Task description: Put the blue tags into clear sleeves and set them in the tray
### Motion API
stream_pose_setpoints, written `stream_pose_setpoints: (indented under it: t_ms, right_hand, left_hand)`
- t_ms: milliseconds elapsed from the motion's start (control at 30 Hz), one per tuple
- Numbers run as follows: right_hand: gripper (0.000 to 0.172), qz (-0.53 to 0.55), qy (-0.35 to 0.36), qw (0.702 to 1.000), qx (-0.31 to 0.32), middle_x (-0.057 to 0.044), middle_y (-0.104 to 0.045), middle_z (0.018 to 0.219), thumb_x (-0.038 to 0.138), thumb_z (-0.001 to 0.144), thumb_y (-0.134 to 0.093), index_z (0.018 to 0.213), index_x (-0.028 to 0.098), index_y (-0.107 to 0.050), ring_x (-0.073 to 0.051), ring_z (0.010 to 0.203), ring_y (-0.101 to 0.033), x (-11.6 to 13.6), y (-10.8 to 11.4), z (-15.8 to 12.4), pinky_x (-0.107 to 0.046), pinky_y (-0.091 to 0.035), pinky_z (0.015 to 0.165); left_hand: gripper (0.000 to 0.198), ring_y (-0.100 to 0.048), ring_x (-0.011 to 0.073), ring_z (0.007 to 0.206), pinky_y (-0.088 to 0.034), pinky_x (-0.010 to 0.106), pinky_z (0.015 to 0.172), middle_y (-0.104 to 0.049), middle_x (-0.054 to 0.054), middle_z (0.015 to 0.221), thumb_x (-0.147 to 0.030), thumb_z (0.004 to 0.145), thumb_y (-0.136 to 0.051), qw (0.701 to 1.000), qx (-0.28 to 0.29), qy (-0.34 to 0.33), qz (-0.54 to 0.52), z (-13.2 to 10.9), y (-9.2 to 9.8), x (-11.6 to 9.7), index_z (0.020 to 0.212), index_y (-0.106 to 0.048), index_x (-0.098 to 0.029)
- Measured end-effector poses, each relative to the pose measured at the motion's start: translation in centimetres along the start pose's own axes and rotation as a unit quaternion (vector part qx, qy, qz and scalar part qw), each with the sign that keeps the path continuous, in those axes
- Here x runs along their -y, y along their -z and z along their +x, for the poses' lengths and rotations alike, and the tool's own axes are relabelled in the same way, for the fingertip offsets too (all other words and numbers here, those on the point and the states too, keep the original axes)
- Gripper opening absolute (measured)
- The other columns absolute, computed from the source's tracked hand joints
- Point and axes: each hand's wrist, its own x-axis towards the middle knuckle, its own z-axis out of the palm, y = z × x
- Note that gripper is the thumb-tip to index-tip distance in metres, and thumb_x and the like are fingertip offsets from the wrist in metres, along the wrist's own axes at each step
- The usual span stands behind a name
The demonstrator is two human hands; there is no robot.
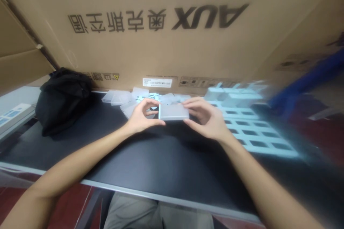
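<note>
A small flat translucent plastic box (175, 112) is held level above the black tabletop, with a pale blue strip along its left edge. My left hand (141, 116) pinches that left edge, thumb below and fingers above. At the opposite end, my right hand (208, 118) grips the box between thumb and fingertips. Behind my left hand lie several clear plastic cases (118, 97) and a heap of small light blue pieces (150, 96). To the right of my right hand is a light blue tray (258, 143) with rows of rectangular openings, partly smeared by blur.
A large cardboard box (161, 49) with upside-down print walls off the back of the black table (150, 164). On the left sit a black cloth bundle (63, 100) and a white box (16, 116). Light blue blocks (239, 96) stand at the back right, near a blue bar (309, 78).
</note>
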Motion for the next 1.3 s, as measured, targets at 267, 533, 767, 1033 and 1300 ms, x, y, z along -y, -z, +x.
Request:
stream_pose_setpoints:
  t_ms: [267, 533, 767, 1033, 1300]
  right_hand:
    - [0.034, 0.096, -0.004, 0.995, -0.019, -0.009, -0.067, 0.116, 0.020, 0.080, -0.085, 0.112, 0.028, -0.075, -0.024, 0.116, -0.071, -0.7, -0.5, 0.0, -0.042, -0.064, 0.096]
    - [0.032, 0.105, -0.027, 0.993, -0.036, -0.009, -0.068, 0.112, 0.024, 0.076, -0.089, 0.105, 0.026, -0.076, -0.021, 0.109, -0.071, -0.6, -0.7, 0.0, -0.036, -0.065, 0.091]
    - [0.038, 0.088, -0.057, 0.994, 0.027, -0.006, -0.063, 0.105, 0.032, 0.072, -0.092, 0.100, 0.025, -0.067, -0.022, 0.103, -0.069, 0.9, -2.9, 0.0, -0.038, -0.066, 0.087]
    - [0.024, -0.098, -0.077, 0.985, 0.120, -0.008, -0.067, 0.108, 0.042, 0.097, -0.064, 0.112, 0.023, -0.064, -0.020, 0.096, -0.066, 0.1, -1.2, 0.6, -0.036, -0.057, 0.084]
    - [0.014, -0.309, -0.081, 0.933, 0.165, -0.008, -0.068, 0.102, 0.030, 0.098, -0.055, 0.101, 0.019, -0.062, -0.021, 0.094, -0.064, -2.1, -2.3, 4.6, -0.034, -0.049, 0.086]
  left_hand:
    - [0.073, -0.066, 0.0266, 0.123, -0.058, 0.046, 0.106, -0.067, 0.010, 0.125, -0.045, 0.050, -0.102, 0.997, -0.069, -0.025, -0.039, -0.9, -0.9, -0.1, 0.103, -0.058, -0.020]
    - [0.047, -0.067, 0.0265, 0.121, -0.061, 0.038, 0.097, -0.067, 0.012, 0.128, -0.039, 0.067, -0.096, 0.987, -0.107, -0.068, -0.094, -1.5, -2.1, 0.0, 0.096, -0.067, -0.017]
    - [0.052, -0.069, 0.0279, 0.121, -0.054, 0.045, 0.106, -0.062, 0.014, 0.142, -0.032, 0.078, -0.089, 0.994, -0.069, -0.087, 0.000, -2.7, -2.8, -1.0, 0.121, -0.063, -0.021]
    - [0.056, -0.069, 0.0235, 0.109, -0.057, 0.042, 0.097, -0.061, 0.008, 0.120, -0.016, 0.072, -0.086, 0.984, -0.007, -0.163, 0.072, -3.3, -2.3, -1.8, 0.115, -0.051, -0.024]
    - [0.039, -0.066, 0.0175, 0.090, -0.060, 0.031, 0.080, -0.063, 0.008, 0.106, -0.005, 0.078, -0.061, 0.940, 0.131, -0.233, 0.213, -4.7, -3.0, -3.0, 0.114, -0.067, -0.020]
